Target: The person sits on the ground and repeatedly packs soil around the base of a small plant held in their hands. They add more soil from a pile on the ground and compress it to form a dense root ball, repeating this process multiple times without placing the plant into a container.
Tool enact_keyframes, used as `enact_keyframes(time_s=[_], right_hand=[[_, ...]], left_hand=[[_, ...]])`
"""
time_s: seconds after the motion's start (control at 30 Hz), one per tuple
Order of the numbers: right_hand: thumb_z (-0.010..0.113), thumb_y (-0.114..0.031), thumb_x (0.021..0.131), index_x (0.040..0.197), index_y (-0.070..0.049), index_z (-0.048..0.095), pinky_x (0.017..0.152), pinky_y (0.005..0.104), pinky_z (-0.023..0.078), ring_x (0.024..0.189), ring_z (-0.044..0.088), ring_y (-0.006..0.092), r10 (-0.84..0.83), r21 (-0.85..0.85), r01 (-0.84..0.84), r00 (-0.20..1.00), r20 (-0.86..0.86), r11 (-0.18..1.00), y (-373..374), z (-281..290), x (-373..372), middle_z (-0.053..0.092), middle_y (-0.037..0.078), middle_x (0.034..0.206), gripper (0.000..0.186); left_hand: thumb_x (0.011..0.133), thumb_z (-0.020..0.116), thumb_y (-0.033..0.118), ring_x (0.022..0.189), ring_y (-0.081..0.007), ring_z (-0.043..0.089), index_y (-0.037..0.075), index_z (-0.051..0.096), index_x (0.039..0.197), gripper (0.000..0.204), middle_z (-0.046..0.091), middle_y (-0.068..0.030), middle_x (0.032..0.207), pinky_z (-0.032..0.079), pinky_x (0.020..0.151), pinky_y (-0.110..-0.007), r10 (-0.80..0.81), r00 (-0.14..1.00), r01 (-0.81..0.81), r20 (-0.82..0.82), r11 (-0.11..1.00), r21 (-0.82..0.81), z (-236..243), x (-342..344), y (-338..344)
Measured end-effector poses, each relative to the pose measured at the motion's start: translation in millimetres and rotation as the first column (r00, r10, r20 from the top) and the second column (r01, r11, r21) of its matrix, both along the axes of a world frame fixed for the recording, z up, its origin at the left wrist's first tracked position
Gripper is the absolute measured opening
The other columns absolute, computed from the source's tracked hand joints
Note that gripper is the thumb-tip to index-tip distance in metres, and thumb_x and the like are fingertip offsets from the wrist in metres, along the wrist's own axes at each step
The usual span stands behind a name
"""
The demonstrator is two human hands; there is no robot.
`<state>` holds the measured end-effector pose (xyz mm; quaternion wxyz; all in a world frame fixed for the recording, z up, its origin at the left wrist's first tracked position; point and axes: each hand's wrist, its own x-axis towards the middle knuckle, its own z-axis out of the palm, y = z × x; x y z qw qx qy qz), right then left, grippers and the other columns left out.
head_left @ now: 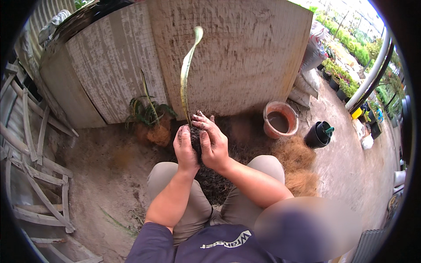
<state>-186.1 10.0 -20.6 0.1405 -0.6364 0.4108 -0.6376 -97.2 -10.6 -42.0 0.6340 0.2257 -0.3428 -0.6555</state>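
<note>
A long snake plant leaf, green with pale yellow edges, stands upright with a slight curl at its top. Dark, moist soil is packed around its base in a clump. My left hand cups the clump from the left, fingers curled against it. From the other side my right hand presses on the same clump, its fingers smeared with soil. Part of the clump is hidden behind the fingers. Below, loose dark soil lies between my knees.
A second plant with a brown fibrous root ball sits at the base of the board wall. To the right are a terracotta pot, a black pot and heaps of brown fibre. Wooden slats stand at the left.
</note>
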Motion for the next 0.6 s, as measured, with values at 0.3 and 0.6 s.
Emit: enact_keyframes(time_s=[0.3, 0.6], right_hand=[[0.044, -0.01, 0.087, 0.105, 0.003, 0.055, 0.1, 0.0419, 0.03, 0.118, 0.044, 0.0361, 0.021, -0.056, -0.02, 1.0, 0.023, 0.998, -0.9, -1.3, 1.9, 0.054, 0.02, 0.115, 0.025], [0.038, -0.011, 0.091, 0.11, 0.001, 0.054, 0.102, 0.0428, 0.026, 0.119, 0.043, 0.0346, 0.048, -0.014, -0.048, 0.999, 0.006, 0.999, -1.5, -7.5, 2.5, 0.053, 0.018, 0.117, 0.028]], left_hand=[[0.092, 0.036, 0.026, 0.088, -0.0159, 0.055, 0.003, 0.052, 0.095, 0.029, 0.057, -0.007, 0.094, 0.045, 0.079, -0.03, -0.028, 0.999, 0.027, -0.018, 1.0, -0.012, -1.9, 3.9, 0.3], [0.092, 0.041, 0.017, 0.083, -0.0116, 0.054, 0.003, 0.052, 0.095, 0.019, 0.056, -0.0047, 0.092, 0.044, 0.073, -0.026, 0.018, 1.0, -0.018, -0.02, 1.0, 0.006, -6.4, 3.4, -0.8]])
